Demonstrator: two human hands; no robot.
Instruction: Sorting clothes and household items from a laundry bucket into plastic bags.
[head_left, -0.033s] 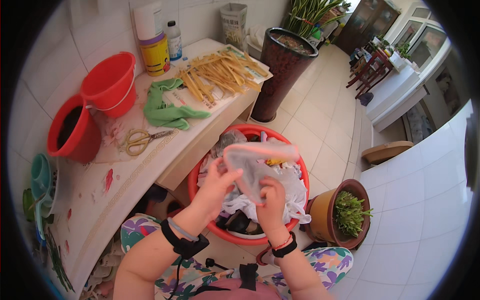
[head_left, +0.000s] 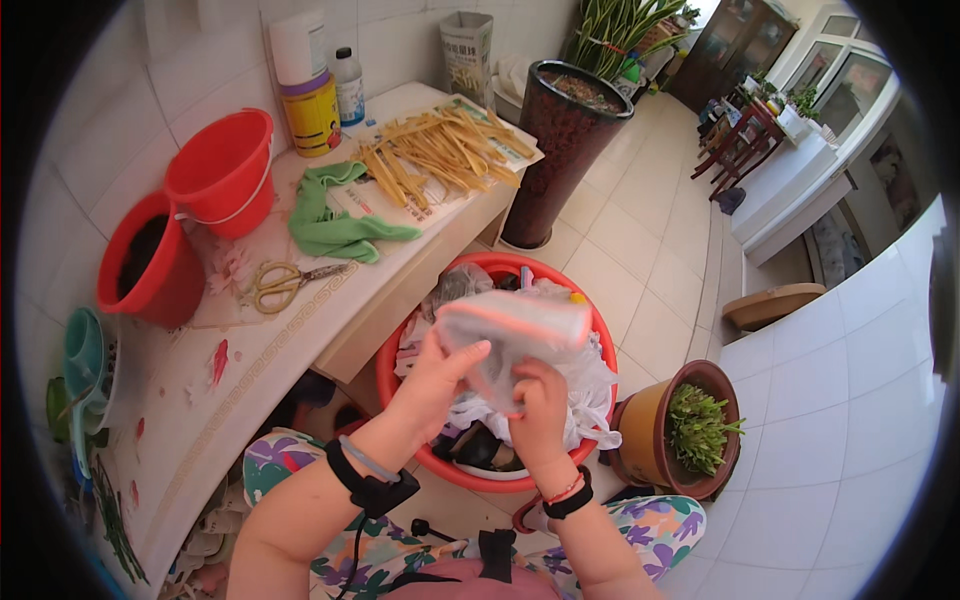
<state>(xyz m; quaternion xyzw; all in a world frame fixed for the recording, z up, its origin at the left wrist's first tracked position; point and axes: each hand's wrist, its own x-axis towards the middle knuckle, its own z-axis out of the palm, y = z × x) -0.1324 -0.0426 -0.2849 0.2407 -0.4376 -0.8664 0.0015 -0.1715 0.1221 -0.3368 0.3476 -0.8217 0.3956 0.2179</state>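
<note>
While held over the red basin (head_left: 400, 385), one pale plastic bag (head_left: 515, 335): left hand (head_left: 435, 375) and right hand (head_left: 540, 405) fingers pinched on it, keeping it above the heaped bags (head_left: 590, 385).

Two red buckets (head_left: 222, 170), one red basin (head_left: 400, 365), two potted plants (head_left: 690, 425)

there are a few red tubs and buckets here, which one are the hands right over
The wide red basin on the floor, full of plastic bags. Both hands hold a translucent bag above it; the two red buckets stand apart on the counter.
</note>
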